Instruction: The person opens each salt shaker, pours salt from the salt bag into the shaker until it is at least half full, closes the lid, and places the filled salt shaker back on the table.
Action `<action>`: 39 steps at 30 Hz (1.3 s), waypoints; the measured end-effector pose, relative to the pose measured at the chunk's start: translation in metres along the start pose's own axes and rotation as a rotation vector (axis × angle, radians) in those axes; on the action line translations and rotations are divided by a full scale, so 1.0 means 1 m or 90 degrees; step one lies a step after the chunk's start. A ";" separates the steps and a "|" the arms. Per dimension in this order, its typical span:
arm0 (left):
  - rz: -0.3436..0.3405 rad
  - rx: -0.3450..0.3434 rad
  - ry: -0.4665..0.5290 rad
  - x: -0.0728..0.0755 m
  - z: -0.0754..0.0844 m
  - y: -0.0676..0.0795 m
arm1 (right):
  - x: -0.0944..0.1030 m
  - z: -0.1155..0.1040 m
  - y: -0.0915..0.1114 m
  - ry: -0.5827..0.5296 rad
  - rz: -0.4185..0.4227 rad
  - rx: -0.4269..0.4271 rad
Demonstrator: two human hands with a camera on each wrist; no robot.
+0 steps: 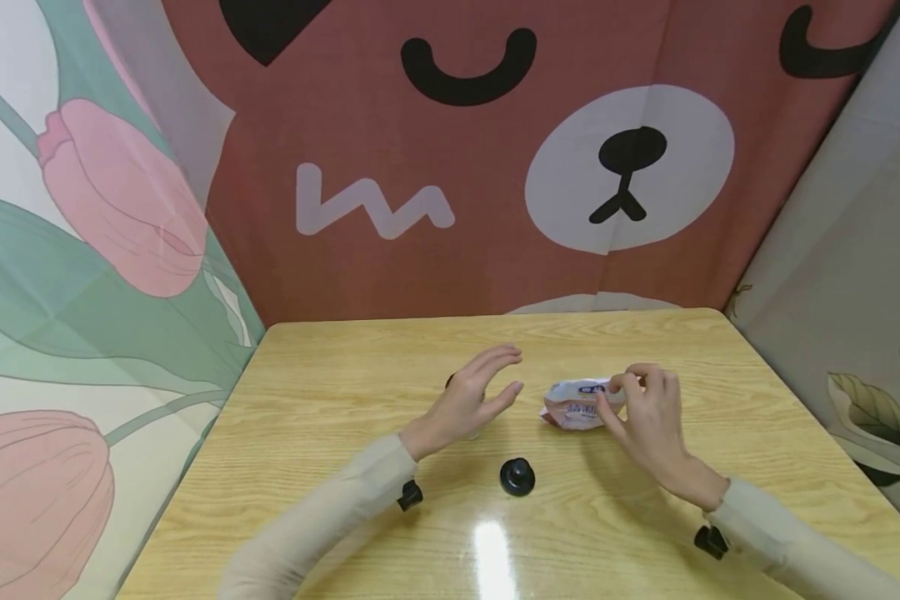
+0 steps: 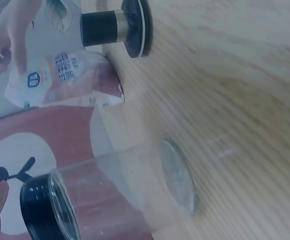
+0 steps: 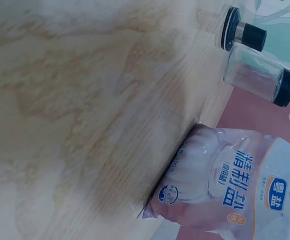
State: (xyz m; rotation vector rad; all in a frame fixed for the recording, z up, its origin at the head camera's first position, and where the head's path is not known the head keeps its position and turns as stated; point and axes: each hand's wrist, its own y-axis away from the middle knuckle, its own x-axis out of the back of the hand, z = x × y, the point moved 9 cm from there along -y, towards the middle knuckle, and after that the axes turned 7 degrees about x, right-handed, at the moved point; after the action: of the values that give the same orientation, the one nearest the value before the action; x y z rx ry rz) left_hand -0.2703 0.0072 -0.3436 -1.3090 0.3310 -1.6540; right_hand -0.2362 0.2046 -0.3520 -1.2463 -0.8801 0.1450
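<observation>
A white and pinkish-brown plastic bag of salt (image 1: 570,403) stands on the table, its printed front showing large in the right wrist view. My right hand (image 1: 651,421) pinches the bag's upper end between thumb and fingers. My left hand (image 1: 467,398) is held over the table with fingers spread and nothing in them. Beside it stands a clear glass jar (image 2: 114,192) with a black collar around its top, mostly hidden behind that hand in the head view. The jar's black stopper-like lid (image 1: 517,477), with a silver band, sits knob up on the table nearer to me.
The wooden table (image 1: 307,500) ends at a hanging cloth (image 1: 390,275) with a bear face along the back. Printed cloths with flowers and leaves hang at the left and right sides. A small black camera is strapped at each wrist.
</observation>
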 end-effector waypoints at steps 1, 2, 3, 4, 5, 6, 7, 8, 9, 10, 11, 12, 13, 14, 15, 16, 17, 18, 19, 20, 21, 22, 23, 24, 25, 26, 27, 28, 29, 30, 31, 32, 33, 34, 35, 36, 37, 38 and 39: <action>-0.001 -0.002 0.002 -0.002 0.001 -0.001 | 0.001 0.002 0.001 0.003 -0.001 -0.007; -0.004 -0.003 0.004 -0.004 0.003 -0.002 | 0.001 0.003 0.002 0.005 -0.004 -0.012; -0.007 -0.004 0.005 -0.006 0.003 -0.003 | 0.001 0.004 0.003 0.007 -0.007 -0.015; -0.010 -0.005 0.006 -0.008 0.004 -0.003 | 0.001 0.006 0.004 0.009 -0.012 -0.018; -0.012 -0.006 0.007 -0.010 0.005 -0.004 | 0.000 0.007 0.004 0.010 -0.016 -0.022; -0.014 -0.009 0.008 -0.012 0.006 -0.004 | 0.000 0.008 0.005 0.011 -0.020 -0.025; -0.016 -0.012 0.009 -0.013 0.006 -0.004 | -0.001 0.010 0.005 0.011 -0.025 -0.028; -0.020 -0.013 0.008 -0.015 0.007 -0.004 | -0.001 0.011 0.006 0.011 -0.030 -0.031; -0.023 -0.016 0.009 -0.017 0.008 -0.004 | -0.002 0.013 0.006 0.012 -0.034 -0.035; -0.026 -0.016 0.009 -0.019 0.008 -0.004 | -0.002 0.014 0.007 0.013 -0.038 -0.040; -0.029 -0.018 0.009 -0.021 0.009 -0.004 | -0.003 0.015 0.008 0.013 -0.042 -0.043; -0.033 -0.018 0.010 -0.023 0.009 -0.004 | -0.003 0.016 0.008 0.012 -0.046 -0.046; -0.037 -0.015 0.011 -0.025 0.010 -0.003 | -0.003 0.017 0.009 0.011 -0.049 -0.049; -0.040 -0.014 0.010 -0.026 0.010 -0.003 | -0.003 0.018 0.009 0.010 -0.051 -0.052; -0.041 -0.012 0.011 -0.027 0.010 -0.003 | -0.003 0.019 0.010 0.009 -0.054 -0.055; -0.042 -0.011 0.010 -0.029 0.010 -0.002 | -0.003 0.019 0.011 0.008 -0.055 -0.058; -0.042 -0.010 0.010 -0.030 0.010 -0.002 | -0.003 0.020 0.011 0.007 -0.056 -0.061; -0.043 -0.008 0.011 -0.031 0.010 -0.002 | -0.002 0.021 0.012 0.006 -0.056 -0.065; -0.044 -0.005 0.010 -0.032 0.010 -0.001 | -0.002 0.022 0.013 0.007 -0.057 -0.070; -0.046 -0.002 0.009 -0.033 0.009 -0.001 | -0.002 0.024 0.013 0.005 -0.058 -0.078; -0.048 0.003 0.008 -0.035 0.009 -0.001 | -0.002 0.026 0.015 0.002 -0.059 -0.090; -0.050 0.008 0.006 -0.036 0.008 0.000 | -0.002 0.028 0.016 -0.002 -0.060 -0.105; -0.053 0.014 0.003 -0.037 0.007 0.000 | -0.002 0.030 0.017 -0.007 -0.063 -0.121; -0.055 0.021 0.000 -0.038 0.007 0.001 | -0.003 0.033 0.019 -0.014 -0.068 -0.141; -0.057 0.029 -0.004 -0.040 0.006 0.001 | -0.004 0.036 0.020 -0.022 -0.077 -0.164; -0.061 0.037 -0.008 -0.041 0.005 0.002 | -0.005 0.040 0.023 -0.033 -0.086 -0.190; -0.064 0.045 -0.013 -0.042 0.003 0.003 | -0.008 0.043 0.025 -0.045 -0.099 -0.217; -0.068 0.053 -0.017 -0.044 0.002 0.003 | -0.010 0.046 0.028 -0.061 -0.114 -0.244; -0.072 0.061 -0.022 -0.045 0.001 0.004 | -0.014 0.050 0.031 -0.078 -0.135 -0.271; -0.077 0.068 -0.026 -0.047 0.000 0.004 | -0.018 0.053 0.035 -0.097 -0.156 -0.298; -0.083 0.077 -0.032 -0.048 -0.001 0.005 | -0.022 0.055 0.038 -0.117 -0.181 -0.318; -0.089 0.085 -0.037 -0.050 -0.003 0.005 | -0.026 0.056 0.041 -0.135 -0.205 -0.330; -0.095 0.094 -0.042 -0.051 -0.004 0.006 | -0.031 0.057 0.044 -0.160 -0.230 -0.335; -0.101 0.103 -0.047 -0.053 -0.005 0.007 | -0.036 0.056 0.046 -0.185 -0.252 -0.333; -0.109 0.111 -0.053 -0.054 -0.006 0.007 | -0.041 0.055 0.048 -0.211 -0.272 -0.326; -0.117 0.120 -0.058 -0.056 -0.008 0.008 | -0.045 0.054 0.050 -0.233 -0.288 -0.317; -0.126 0.129 -0.062 -0.057 -0.009 0.009 | -0.048 0.052 0.052 -0.250 -0.301 -0.303; -0.135 0.135 -0.065 -0.059 -0.010 0.010 | -0.050 0.051 0.053 -0.264 -0.306 -0.292; -0.143 0.141 -0.066 -0.061 -0.011 0.011 | -0.053 0.049 0.055 -0.279 -0.313 -0.286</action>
State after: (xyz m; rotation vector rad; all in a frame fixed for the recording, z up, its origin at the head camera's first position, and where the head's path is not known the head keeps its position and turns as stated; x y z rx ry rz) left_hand -0.2768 0.0472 -0.3918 -1.2938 -0.0640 -1.7444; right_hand -0.2844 0.2329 -0.4233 -1.3913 -1.6409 -0.1926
